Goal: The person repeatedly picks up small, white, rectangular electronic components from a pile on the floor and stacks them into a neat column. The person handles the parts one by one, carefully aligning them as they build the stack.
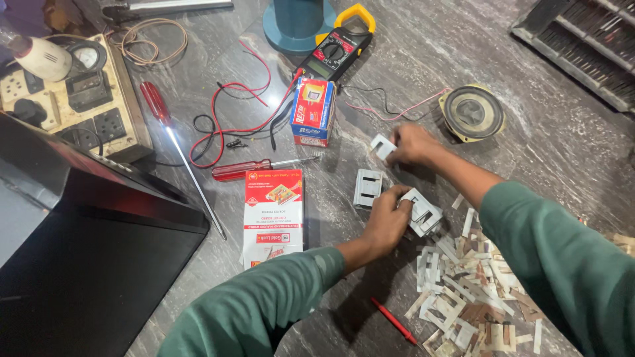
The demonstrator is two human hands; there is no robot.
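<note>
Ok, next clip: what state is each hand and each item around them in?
left hand: gripping the pale laminated core on the floor
right hand: pinching one pale metal plate, lifted
stack of plates: standing apart, untouched
loose plates: scattered in a heap
clamp meter: leads attached, screen unreadable
two red screwdrivers: lying flat

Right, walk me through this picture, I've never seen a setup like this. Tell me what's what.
One camera worn on the person's head looks down at a dark stone surface. Both arms wear green sleeves. The left hand grips a stack of pale metal plates; the right hand holds a single plate. A second small stack lies between them, with loose plates heaped lower right. Around: two red screwdrivers, a clamp meter, a small speaker, cardboard boxes and a switchboard.
</note>
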